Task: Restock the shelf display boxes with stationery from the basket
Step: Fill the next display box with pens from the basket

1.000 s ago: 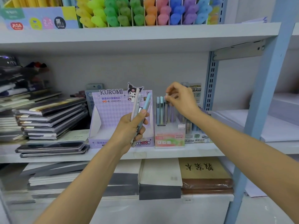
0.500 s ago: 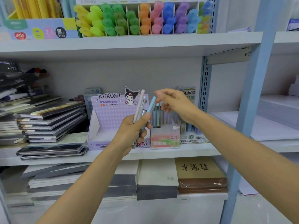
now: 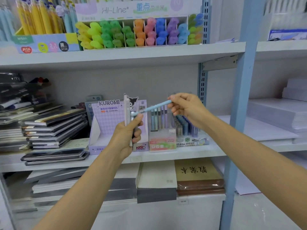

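left hand (image 3: 126, 136) grips pale tubes (image 3: 127, 112) upright | right hand (image 3: 187, 110) pinches blue lead tube (image 3: 153, 107) at its 2 o'clock end | next: pull clear, turn upright, lower into Fruit Soda box (image 3: 162, 144) at tube's 6 o'clock

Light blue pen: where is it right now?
Head view, centre: the light blue pen slants between the hands, right hand pinching its upper end, lower end at the left hand, in front of the purple KUROMI display box.
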`<state>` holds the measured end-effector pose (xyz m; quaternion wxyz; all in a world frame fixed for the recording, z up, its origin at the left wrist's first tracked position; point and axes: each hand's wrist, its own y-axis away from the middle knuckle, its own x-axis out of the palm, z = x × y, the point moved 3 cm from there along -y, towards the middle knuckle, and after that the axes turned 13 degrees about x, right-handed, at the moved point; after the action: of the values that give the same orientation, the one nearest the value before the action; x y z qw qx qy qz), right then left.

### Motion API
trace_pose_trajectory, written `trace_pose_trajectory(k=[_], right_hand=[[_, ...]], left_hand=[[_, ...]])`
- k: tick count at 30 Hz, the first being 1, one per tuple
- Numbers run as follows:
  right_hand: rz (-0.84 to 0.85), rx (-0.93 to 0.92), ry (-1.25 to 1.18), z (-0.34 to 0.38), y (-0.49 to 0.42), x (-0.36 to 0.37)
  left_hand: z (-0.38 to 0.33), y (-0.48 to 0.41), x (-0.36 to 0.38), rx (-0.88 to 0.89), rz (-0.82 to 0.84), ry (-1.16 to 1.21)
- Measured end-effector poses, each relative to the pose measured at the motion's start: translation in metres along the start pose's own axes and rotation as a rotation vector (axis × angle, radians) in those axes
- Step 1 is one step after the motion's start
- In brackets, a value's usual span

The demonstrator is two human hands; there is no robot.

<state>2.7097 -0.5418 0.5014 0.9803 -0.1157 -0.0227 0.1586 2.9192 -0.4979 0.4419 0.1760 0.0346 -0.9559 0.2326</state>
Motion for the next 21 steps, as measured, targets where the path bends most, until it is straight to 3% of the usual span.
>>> trace_pose_trajectory(k=[5,11,13,17,21], right_hand=[[0.323,0.126,0.283,-0.023,0.017,0.007],[0.439,0.124,0.463,-0.028,0.024,0.017],[0.367,0.055,0.517,-0.019,0.023,0.019],[0.05,-0.131,0.379,0.006,0.018,0.029],[-0.046,-0.213,0.347,0.017,0.012,0.038]], left_hand=[[-0.007,0.0,0.011,0.105,-0.116,0.159],[-0.012,0.008,0.025,0.188,-0.071,0.006],[-0.013,0.008,0.026,0.228,-0.08,-0.124],[-0.012,0.009,0.033,0.279,-0.011,-0.274],[-0.011,0.006,0.037,0.27,0.03,-0.298]])
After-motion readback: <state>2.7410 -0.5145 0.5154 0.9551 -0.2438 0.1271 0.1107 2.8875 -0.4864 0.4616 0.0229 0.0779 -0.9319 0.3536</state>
